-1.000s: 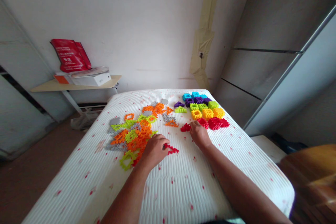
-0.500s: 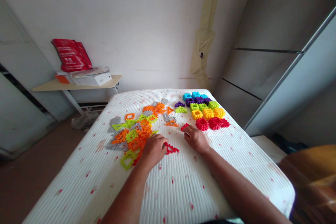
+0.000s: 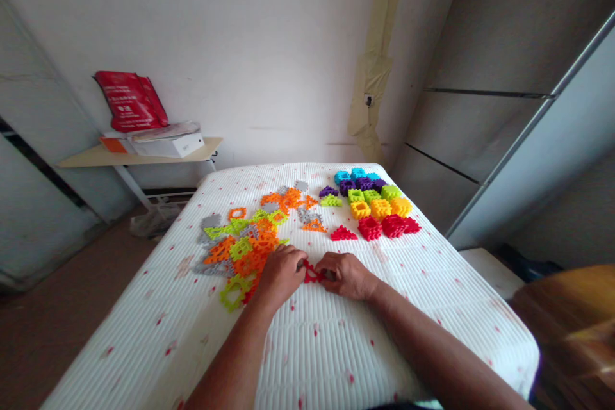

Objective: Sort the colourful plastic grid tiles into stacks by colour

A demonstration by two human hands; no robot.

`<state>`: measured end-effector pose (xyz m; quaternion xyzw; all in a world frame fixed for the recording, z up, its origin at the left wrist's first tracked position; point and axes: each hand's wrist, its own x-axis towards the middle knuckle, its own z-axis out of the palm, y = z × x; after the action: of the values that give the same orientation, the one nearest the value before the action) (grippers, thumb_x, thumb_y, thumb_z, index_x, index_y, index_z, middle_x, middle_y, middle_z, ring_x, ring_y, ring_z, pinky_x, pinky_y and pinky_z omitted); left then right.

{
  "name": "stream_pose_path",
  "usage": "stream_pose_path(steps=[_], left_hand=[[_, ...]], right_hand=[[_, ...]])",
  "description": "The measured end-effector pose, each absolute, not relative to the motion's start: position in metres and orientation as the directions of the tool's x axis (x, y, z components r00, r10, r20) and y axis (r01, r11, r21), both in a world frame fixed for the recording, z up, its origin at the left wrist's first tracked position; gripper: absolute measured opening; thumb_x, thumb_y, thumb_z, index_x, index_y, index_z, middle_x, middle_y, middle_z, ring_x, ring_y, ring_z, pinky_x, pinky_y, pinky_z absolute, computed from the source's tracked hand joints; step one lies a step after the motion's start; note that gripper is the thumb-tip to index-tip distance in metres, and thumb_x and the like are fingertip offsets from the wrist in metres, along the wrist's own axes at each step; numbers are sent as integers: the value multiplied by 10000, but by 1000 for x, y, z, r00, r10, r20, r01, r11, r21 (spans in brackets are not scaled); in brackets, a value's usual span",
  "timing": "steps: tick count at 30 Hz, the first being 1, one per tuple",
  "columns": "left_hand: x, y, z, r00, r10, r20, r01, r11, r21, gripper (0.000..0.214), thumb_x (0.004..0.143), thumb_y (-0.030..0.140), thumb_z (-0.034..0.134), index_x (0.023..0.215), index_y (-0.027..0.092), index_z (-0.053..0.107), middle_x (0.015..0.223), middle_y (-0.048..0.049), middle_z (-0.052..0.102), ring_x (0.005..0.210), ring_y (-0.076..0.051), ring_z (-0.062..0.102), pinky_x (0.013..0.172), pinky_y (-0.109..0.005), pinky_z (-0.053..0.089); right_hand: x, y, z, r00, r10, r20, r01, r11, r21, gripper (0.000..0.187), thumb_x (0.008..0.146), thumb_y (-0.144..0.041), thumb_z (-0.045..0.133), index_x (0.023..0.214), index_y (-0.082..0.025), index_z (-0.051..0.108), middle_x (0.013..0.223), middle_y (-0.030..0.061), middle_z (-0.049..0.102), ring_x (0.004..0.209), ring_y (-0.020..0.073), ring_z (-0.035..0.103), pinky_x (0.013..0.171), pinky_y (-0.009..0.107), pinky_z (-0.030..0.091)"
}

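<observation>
Side table: A narrow pale wooden table (image 3: 91,155) is standing at about 10 o'clock beyond a white, red-flecked quilted bed (image 3: 336,346), carrying a white cardboard box (image 3: 168,146) with a red bag (image 3: 131,101) leaning above it.

Mixed pile: A loose heap of orange, lime-green and grey plastic lattice pieces (image 3: 245,250) is lying on the bed at about 11 o'clock from the hands.

Left hand: The left hand (image 3: 281,277) is resting at the heap's right edge, its curled left fingers (image 3: 300,262) pressing on one end of the red piece.

Red piece: A red plastic lattice triangle (image 3: 311,273) is lying flat between the hands, partly hidden by them.

Right hand: The right hand (image 3: 346,275) is reaching in from the right, its closed right fingers (image 3: 323,273) pinching the piece's other end.

Sorted blocks: Another red lattice triangle (image 3: 343,234) is sitting at about 1 o'clock, just beside rows of stacked red, yellow, green, purple and blue plastic lattice blocks (image 3: 379,204).

Wardrobe: Grey sliding wardrobe doors (image 3: 523,128) are standing along the right.
</observation>
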<state>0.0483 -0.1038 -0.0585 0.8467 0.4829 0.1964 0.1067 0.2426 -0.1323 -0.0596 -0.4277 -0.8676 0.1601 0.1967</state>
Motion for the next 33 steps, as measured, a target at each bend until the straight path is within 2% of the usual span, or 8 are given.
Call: stream_pose_path(steps=[4,7,10,13,19,25,28,33], left_hand=[[49,-104,-59,420,879,226,799,-476,367,82,745,159,585,794,195,640,846,-31,660,848,-163,568,787,-280,399],[48,-105,-58,416,884,216,810,-468,354,64,753,176,589,790,193,638,847,-31,662,842,-161,570,779,-273,395],[47,-104,-57,421,886,196,826,-463,322,93,739,131,579,765,198,639,836,-24,658,838,-159,568,774,-268,389],[46,-103,-58,419,890,177,842,-454,289,156,713,75,561,756,199,646,826,-23,655,841,-162,566,770,-266,388],[45,-103,-59,418,893,170,845,-450,287,188,714,64,538,767,198,660,828,-28,659,838,-164,570,768,-264,390],[46,-103,-58,412,898,154,856,-440,272,184,724,73,542,785,198,663,843,-33,660,850,-165,568,773,-267,390],[46,-103,-56,405,905,130,867,-425,261,173,730,82,549,793,194,664,854,-40,662,860,-167,570,779,-268,390],[46,-102,-57,407,903,137,861,-429,274,178,724,82,545,768,202,669,829,-31,660,849,-164,572,777,-265,388]], right_hand=[[239,-135,-63,-614,749,249,591,646,-483,176,774,-177,567,928,-220,640,887,-11,668,756,110,611,694,189,426],[237,-133,-64,-569,766,298,626,639,-447,145,810,-166,508,868,-195,638,845,16,664,739,121,613,685,204,442],[237,-129,-65,-512,779,361,655,627,-423,237,750,-74,482,907,-176,627,976,59,653,853,143,619,731,223,462],[238,-124,-67,-551,749,369,626,663,-411,382,702,-30,477,1022,-193,610,1135,62,621,1020,157,583,843,251,452],[241,-120,-68,-592,741,317,617,670,-413,355,695,-18,494,969,-195,635,975,37,670,945,149,602,820,242,458],[240,-121,-72,-577,731,363,582,681,-445,546,646,16,463,1136,-196,570,1251,65,562,1131,164,523,931,280,421],[235,-121,-70,-618,714,328,589,697,-409,548,673,12,453,1161,-214,556,1165,38,617,1048,155,560,888,266,434],[236,-121,-62,-596,751,285,647,659,-385,312,738,-70,535,1013,-182,629,949,51,673,880,157,595,764,235,449]])
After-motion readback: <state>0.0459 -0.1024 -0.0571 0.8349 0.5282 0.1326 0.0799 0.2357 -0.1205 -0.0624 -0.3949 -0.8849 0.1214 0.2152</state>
